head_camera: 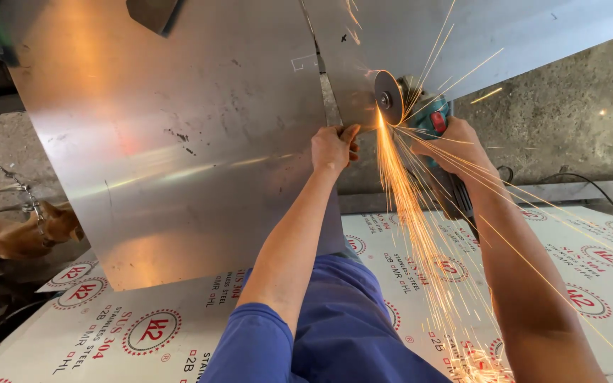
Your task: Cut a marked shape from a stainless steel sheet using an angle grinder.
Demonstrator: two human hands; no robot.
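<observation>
One large steel sheet [179, 142] stands tilted above one film-covered sheet [604, 284] lying flat. The left hand [333, 147] has its fingers clamped on the steel sheet's cut edge. The right hand [455, 145] grips one angle grinder [431, 117], fingers wrapped round it, its single disc [389, 98] throwing sparks [406, 213] downward.

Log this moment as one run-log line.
left hand: grips steel sheet edge | right hand: holds angle grinder | sparks: spraying toward person
</observation>
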